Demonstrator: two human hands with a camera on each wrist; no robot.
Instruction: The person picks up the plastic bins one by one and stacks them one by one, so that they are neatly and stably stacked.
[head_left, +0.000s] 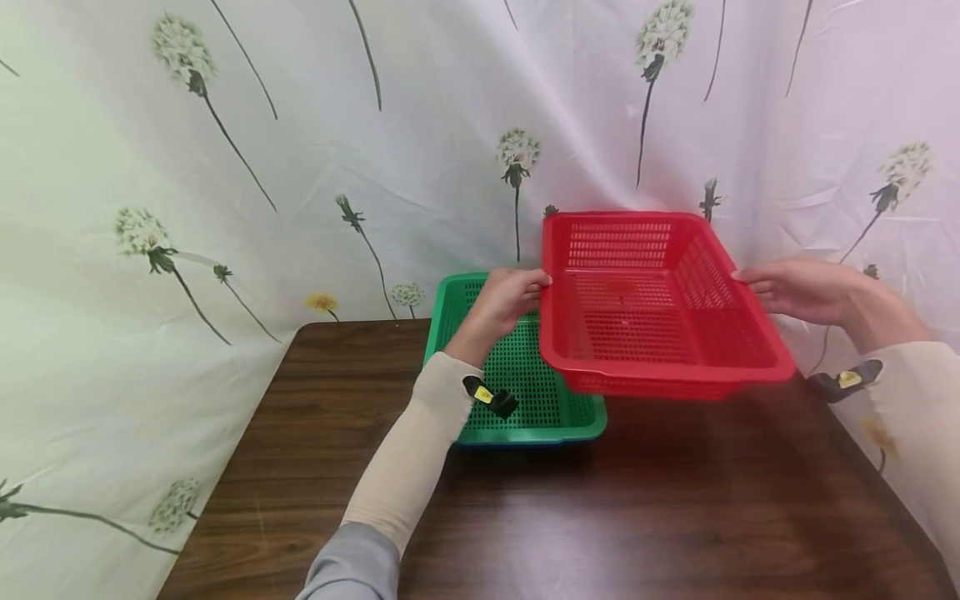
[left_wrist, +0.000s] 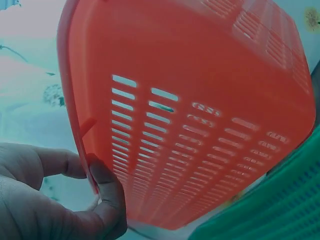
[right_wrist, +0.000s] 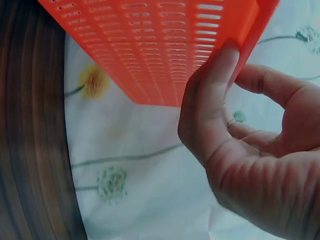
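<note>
A red plastic basket with slotted walls is held up above the table, tilted so its inside faces the head camera. My left hand pinches its left rim, thumb and fingers on either side of the edge, as the left wrist view shows on the hand. On the opposite rim my right hand grips in the same way; the right wrist view has this hand close up. Below and to the left stands a green basket, partly hidden by the red one and my left forearm. A blue edge shows beneath the green rim.
The dark wooden table runs back to a white curtain printed with dandelions, which also hangs along the left and right sides. Black bands with yellow labels sit on both wrists.
</note>
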